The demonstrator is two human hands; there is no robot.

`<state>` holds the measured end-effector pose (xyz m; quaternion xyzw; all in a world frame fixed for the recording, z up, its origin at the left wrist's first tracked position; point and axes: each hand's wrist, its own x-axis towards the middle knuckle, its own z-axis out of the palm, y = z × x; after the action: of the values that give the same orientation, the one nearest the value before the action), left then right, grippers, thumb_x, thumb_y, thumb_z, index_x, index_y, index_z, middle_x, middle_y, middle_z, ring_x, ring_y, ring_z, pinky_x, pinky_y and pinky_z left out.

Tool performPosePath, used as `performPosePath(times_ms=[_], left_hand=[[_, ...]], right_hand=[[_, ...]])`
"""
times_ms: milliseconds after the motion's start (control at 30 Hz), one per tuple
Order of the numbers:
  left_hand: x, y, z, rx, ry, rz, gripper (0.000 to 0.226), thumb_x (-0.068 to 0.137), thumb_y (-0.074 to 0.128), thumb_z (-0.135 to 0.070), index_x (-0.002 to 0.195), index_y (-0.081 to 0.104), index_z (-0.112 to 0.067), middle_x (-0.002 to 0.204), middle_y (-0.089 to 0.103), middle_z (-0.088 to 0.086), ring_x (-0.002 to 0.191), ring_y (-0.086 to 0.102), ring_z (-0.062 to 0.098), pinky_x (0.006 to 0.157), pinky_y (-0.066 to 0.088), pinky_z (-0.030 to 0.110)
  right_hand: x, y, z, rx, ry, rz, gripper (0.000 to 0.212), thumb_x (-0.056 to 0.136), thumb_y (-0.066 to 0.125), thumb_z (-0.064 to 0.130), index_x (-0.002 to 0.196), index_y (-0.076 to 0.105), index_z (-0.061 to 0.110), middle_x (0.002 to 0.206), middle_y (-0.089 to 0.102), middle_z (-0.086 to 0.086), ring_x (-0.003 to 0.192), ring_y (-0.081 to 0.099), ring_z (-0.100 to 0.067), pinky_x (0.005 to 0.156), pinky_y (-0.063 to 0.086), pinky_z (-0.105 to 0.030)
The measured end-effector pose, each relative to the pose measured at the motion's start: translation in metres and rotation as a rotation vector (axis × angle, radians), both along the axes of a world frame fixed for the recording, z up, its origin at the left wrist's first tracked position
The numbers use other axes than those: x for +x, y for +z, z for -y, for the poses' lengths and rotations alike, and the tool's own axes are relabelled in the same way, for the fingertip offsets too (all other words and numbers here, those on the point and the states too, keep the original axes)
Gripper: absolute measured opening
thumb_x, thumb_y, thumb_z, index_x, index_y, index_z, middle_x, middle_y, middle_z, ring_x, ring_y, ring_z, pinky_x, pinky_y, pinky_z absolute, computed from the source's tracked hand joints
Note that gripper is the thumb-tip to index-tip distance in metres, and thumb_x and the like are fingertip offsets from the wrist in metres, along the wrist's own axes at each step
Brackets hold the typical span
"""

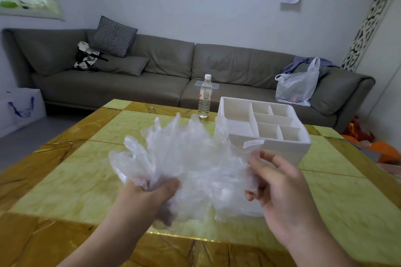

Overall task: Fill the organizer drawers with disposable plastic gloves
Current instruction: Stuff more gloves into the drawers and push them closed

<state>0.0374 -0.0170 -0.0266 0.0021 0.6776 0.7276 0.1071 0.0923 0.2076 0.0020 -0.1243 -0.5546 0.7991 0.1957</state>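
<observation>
A bundle of clear disposable plastic gloves (191,158) is held up above the yellow marble table (86,180), fanned out with glove fingers pointing up and left. My left hand (149,197) grips the bundle's lower left part, fingers curled round the plastic. My right hand (280,182) holds the bundle's right edge, its fingertips curled into the plastic. The white organizer (288,147), with several open top compartments, stands on the table just behind and right of the gloves. Its front is partly hidden by the gloves and my right hand.
A water bottle (205,97) stands on the table's far edge, left of the organizer. Behind is a grey sofa (152,76) with cushions, a tote bag and a white plastic bag (297,86). Orange items (368,143) lie on the floor at right.
</observation>
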Motion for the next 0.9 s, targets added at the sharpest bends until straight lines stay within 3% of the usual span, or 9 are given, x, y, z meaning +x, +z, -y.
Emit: performPosePath(times_ms=[167, 267, 367, 500, 600, 667, 733, 800, 900], left_hand=[[0.004, 0.001, -0.004, -0.024, -0.023, 0.056, 0.019, 0.089, 0.079, -0.011, 0.078, 0.075, 0.003, 0.063, 0.067, 0.021, 0.046, 0.061, 0.031, 0.045, 0.049, 0.033], [0.004, 0.004, -0.011, 0.002, -0.048, 0.084, 0.023, 0.092, 0.072, 0.000, 0.069, 0.072, 0.001, 0.053, 0.063, 0.018, 0.040, 0.061, 0.026, 0.045, 0.049, 0.034], [0.002, 0.006, -0.010, -0.045, -0.104, 0.081, 0.030, 0.063, 0.078, 0.026, 0.060, 0.073, -0.004, 0.047, 0.060, 0.010, 0.035, 0.057, 0.016, 0.035, 0.042, 0.024], [0.006, 0.009, -0.006, -0.122, -0.217, 0.019, 0.052, 0.041, 0.072, 0.019, 0.069, 0.083, -0.024, 0.071, 0.074, 0.013, 0.053, 0.070, 0.019, 0.040, 0.047, 0.026], [0.009, 0.011, -0.005, 0.129, -0.188, 0.140, 0.014, 0.067, 0.081, -0.016, 0.078, 0.085, -0.021, 0.098, 0.078, 0.019, 0.069, 0.077, 0.025, 0.049, 0.057, 0.037], [0.010, 0.013, 0.000, 0.307, -0.213, 0.257, 0.045, 0.093, 0.058, -0.047, 0.093, 0.084, -0.011, 0.107, 0.077, 0.021, 0.089, 0.077, 0.038, 0.079, 0.060, 0.053], [0.011, 0.015, 0.004, 0.317, -0.250, 0.290, 0.065, 0.089, 0.056, -0.064, 0.107, 0.081, -0.007, 0.112, 0.076, 0.023, 0.099, 0.074, 0.045, 0.092, 0.055, 0.058], [0.012, 0.016, 0.004, 0.261, -0.333, 0.263, 0.058, 0.082, 0.070, -0.052, 0.113, 0.076, -0.003, 0.108, 0.076, 0.025, 0.092, 0.075, 0.046, 0.077, 0.061, 0.054], [0.013, 0.007, 0.001, 0.042, -0.330, 0.164, 0.032, 0.076, 0.087, -0.010, 0.104, 0.077, 0.001, 0.097, 0.077, 0.025, 0.078, 0.076, 0.042, 0.058, 0.060, 0.043]], right_hand=[[-0.001, -0.003, 0.005, -0.113, 0.126, -0.019, 0.033, 0.086, 0.064, -0.009, 0.118, 0.069, -0.004, 0.074, 0.068, -0.009, 0.046, 0.049, -0.015, 0.040, 0.045, -0.027], [-0.001, -0.006, 0.011, 0.041, 0.145, 0.050, 0.027, 0.086, 0.067, -0.012, 0.112, 0.071, -0.004, 0.074, 0.070, -0.015, 0.048, 0.053, -0.021, 0.042, 0.049, -0.030], [0.001, -0.014, 0.020, 0.220, 0.166, 0.119, 0.013, 0.094, 0.067, -0.008, 0.106, 0.070, -0.004, 0.075, 0.070, -0.024, 0.052, 0.058, -0.031, 0.045, 0.051, -0.035], [0.000, -0.018, 0.027, 0.344, 0.131, 0.147, 0.011, 0.096, 0.075, 0.008, 0.100, 0.071, -0.002, 0.075, 0.071, -0.025, 0.050, 0.061, -0.032, 0.045, 0.048, -0.034], [0.000, -0.020, 0.028, 0.543, 0.079, 0.145, 0.008, 0.096, 0.076, 0.010, 0.090, 0.071, 0.007, 0.059, 0.067, -0.016, 0.043, 0.056, -0.024, 0.042, 0.045, -0.032], [0.001, -0.021, 0.029, 0.641, 0.074, 0.136, 0.011, 0.096, 0.075, 0.011, 0.087, 0.071, 0.015, 0.055, 0.066, -0.007, 0.042, 0.056, -0.020, 0.044, 0.046, -0.030], [0.003, -0.021, 0.030, 0.741, 0.071, 0.125, 0.011, 0.095, 0.076, 0.015, 0.087, 0.072, 0.022, 0.061, 0.070, 0.001, 0.046, 0.061, -0.014, 0.047, 0.048, -0.028], [0.004, -0.024, 0.032, 0.848, 0.056, 0.118, 0.009, 0.093, 0.078, 0.020, 0.087, 0.074, 0.026, 0.070, 0.074, 0.004, 0.055, 0.067, -0.010, 0.052, 0.055, -0.030], [0.002, -0.024, 0.034, 0.962, 0.031, 0.119, 0.013, 0.094, 0.077, 0.027, 0.083, 0.073, 0.021, 0.071, 0.073, 0.002, 0.059, 0.069, -0.013, 0.057, 0.059, -0.036]])
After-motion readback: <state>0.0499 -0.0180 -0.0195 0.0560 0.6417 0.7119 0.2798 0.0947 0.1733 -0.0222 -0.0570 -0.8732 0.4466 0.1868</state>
